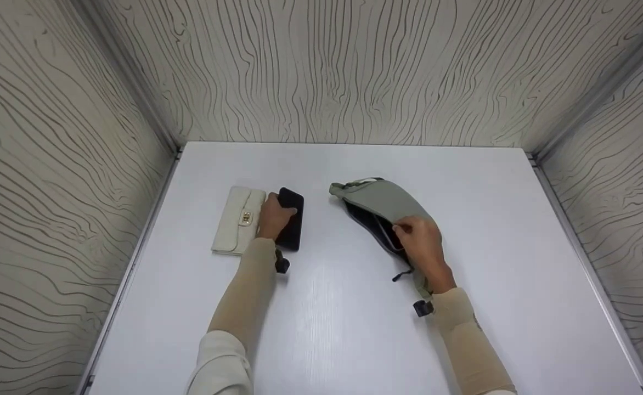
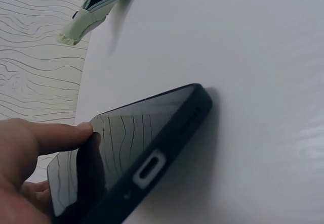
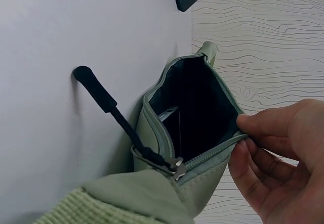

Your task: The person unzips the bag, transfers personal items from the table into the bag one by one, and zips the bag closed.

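Observation:
My left hand (image 1: 275,216) grips a smartphone (image 1: 292,230) in a dark case, thumb on its screen and other fingers at its far side. The phone's charging port (image 2: 150,169) faces the left wrist camera. To the right, a sage-green belt bag (image 1: 387,197) lies with its zip undone. My right hand (image 1: 423,244) pinches the rim of the bag's mouth (image 3: 238,138) between thumb and fingers, holding it wide. Inside the dark lining stands a flat dark item (image 3: 171,117), mostly hidden. A black zip pull (image 3: 96,90) sticks out from the near end.
A cream quilted wallet (image 1: 233,222) with a gold clasp lies just left of my left hand. Everything rests on a white table (image 1: 332,318), walled at the back and sides by wood-grain panels (image 1: 332,71).

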`<state>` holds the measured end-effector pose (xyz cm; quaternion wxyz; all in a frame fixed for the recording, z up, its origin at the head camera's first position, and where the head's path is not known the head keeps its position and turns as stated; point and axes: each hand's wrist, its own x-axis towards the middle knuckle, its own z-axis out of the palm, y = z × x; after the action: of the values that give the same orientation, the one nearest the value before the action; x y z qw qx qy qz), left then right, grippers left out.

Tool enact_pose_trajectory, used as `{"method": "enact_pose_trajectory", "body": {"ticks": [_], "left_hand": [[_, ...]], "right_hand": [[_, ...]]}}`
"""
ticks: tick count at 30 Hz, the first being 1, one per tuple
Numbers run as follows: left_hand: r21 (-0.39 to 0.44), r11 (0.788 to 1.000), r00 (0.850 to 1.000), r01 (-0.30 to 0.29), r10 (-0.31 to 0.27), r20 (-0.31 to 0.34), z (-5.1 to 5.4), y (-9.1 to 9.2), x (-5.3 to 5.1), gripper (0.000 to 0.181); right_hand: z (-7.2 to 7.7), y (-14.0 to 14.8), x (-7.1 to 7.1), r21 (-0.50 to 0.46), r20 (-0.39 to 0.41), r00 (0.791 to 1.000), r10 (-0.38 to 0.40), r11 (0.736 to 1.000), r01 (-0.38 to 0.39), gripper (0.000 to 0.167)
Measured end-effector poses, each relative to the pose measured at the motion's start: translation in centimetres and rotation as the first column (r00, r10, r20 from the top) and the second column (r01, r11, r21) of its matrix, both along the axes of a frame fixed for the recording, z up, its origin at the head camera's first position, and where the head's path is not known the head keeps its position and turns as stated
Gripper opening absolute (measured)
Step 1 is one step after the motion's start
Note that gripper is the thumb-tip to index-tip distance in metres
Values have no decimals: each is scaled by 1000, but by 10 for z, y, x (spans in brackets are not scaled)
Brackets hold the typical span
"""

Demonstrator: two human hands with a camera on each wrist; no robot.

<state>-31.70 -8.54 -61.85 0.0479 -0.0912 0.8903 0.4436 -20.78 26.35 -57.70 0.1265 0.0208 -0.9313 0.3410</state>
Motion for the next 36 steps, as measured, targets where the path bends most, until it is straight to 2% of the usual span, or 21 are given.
{"method": "enact_pose_trajectory", "body": {"ticks": [11, 25, 36], "left_hand": [[95, 995, 1000, -20, 21, -8, -3, -1, 0, 60], [70, 997, 1000, -19, 21, -16, -3, 0, 1, 50], [80, 997, 1000, -4, 5, -11, -4, 0, 1, 59]], "right_hand": [[1, 0, 0, 4, -2, 1000, -6, 1000, 6, 13], [0, 0, 0, 0, -5, 1000, -7, 1000, 7, 13], [0, 1, 0, 11, -13, 1000, 3, 1000, -3, 13]]}}
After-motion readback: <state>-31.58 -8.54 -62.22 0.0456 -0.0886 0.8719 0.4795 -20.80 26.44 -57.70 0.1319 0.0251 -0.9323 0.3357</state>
